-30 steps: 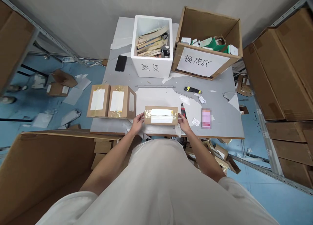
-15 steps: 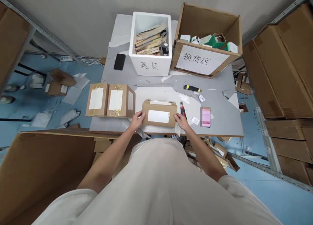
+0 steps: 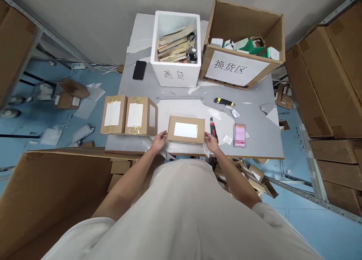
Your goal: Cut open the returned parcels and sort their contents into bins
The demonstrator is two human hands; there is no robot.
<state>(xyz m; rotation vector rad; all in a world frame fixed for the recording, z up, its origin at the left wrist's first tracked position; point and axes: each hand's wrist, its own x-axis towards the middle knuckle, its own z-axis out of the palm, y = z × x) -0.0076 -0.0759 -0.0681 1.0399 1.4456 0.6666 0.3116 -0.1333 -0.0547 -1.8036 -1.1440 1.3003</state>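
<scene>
A small brown cardboard box [image 3: 186, 140] with a white label on top lies near the table's front edge. My left hand [image 3: 159, 141] is at its left end and my right hand [image 3: 211, 142] at its right end, both with fingers bent around the lower corners. Just right of the box is a red and black cutter [image 3: 213, 129]. Two taped cartons with white labels, one at the far left [image 3: 107, 127] and one beside it [image 3: 152, 128], stand left of my left hand.
On the grey table [image 3: 260, 139] are a black phone [image 3: 139, 70], a yellow-black cutter [image 3: 224, 101], a pink slip [image 3: 240, 135] and paper scraps. Behind stand a white foam box [image 3: 174, 80] with books and a large carton [image 3: 205, 69]. A shelf [image 3: 313, 173] is right.
The small box now lies flatter, its label facing up, and its far side strip no longer shows. My hands have shifted slightly lower along its ends. The view has moved a little.
</scene>
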